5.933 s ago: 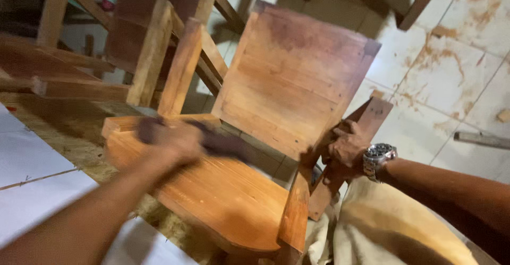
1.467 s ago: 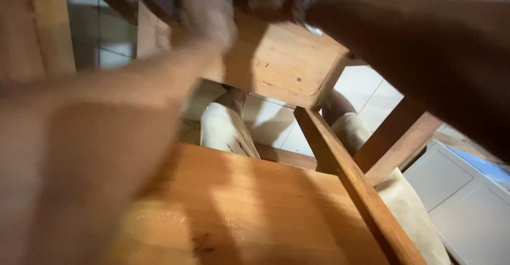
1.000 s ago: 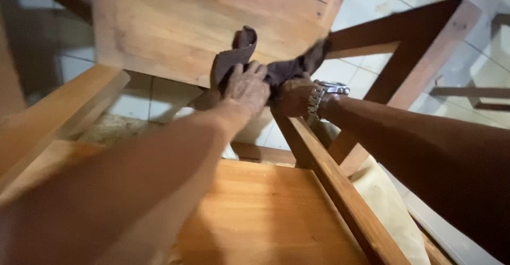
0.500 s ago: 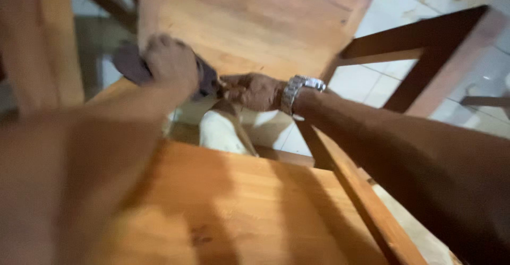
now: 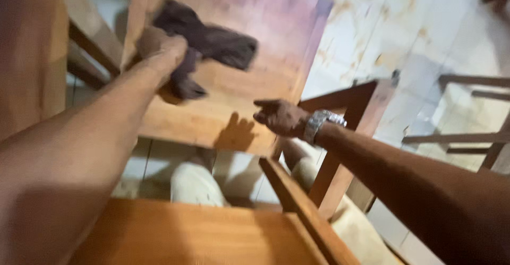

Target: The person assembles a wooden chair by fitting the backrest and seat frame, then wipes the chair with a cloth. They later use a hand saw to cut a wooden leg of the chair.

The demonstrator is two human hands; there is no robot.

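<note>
My left hand [image 5: 159, 49] is clamped on a dark rag [image 5: 210, 44], pressed to the upper chair back panel [image 5: 234, 105]. My right hand [image 5: 279, 117] hovers loosely curled, empty, near the panel's lower edge. Judgement: wiping underway; lower panel and armrest [image 5: 303, 212] apparently left.

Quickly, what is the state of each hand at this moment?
Left hand: closed on the dark cloth, pressed to the wooden panel.
Right hand: holds nothing, loosely curled, in the air near the panel.
</note>
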